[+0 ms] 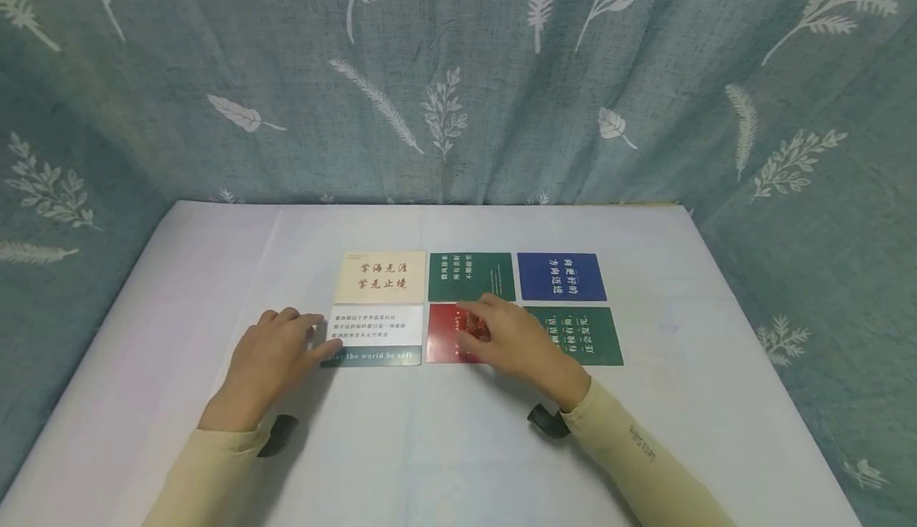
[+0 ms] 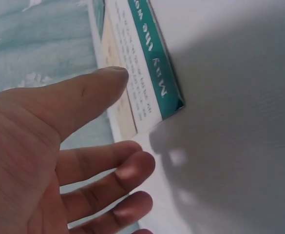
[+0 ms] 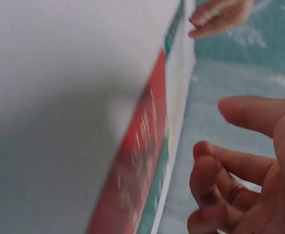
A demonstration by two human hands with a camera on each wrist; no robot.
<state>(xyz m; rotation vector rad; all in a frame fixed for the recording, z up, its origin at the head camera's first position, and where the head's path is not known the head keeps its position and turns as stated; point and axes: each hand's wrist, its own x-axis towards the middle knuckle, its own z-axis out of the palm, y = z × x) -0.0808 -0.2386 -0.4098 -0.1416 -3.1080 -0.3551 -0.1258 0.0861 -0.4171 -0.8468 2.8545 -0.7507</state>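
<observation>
Neither grip holds anything. Right hand (image 1: 519, 344) lies with loosely spread, slightly bent fingers over the red card (image 1: 447, 336), covering its right part; whether the fingertips press the card cannot be told, since the right wrist view shows the fingers (image 3: 220, 170) relaxed just beside the card's blurred red face (image 3: 137, 161). Left hand (image 1: 272, 356) rests flat and open on the worktop (image 1: 444, 447), its fingers straight, the forefinger tip at the left edge of the white card (image 1: 376, 332); in the left wrist view the thumb (image 2: 91, 92) hovers at that card (image 2: 142, 83), near its teal band.

Six cards lie in two rows of three, each with its long axis running from 9 to 3 o'clock. The red card is the middle one of the near row, its printed lines running across toward 12. At its 9 o'clock lies the white card, whose English line reads upright from the person's side. At its 3 o'clock lies a green card (image 1: 595, 336), partly under the right wrist. At 12 o'clock sits a dark green card (image 1: 470, 276), with a cream card (image 1: 380, 276) at 10 and a blue card (image 1: 561, 276) at 2. A leaf-patterned curtain (image 1: 458, 73) hangs behind the worktop.
</observation>
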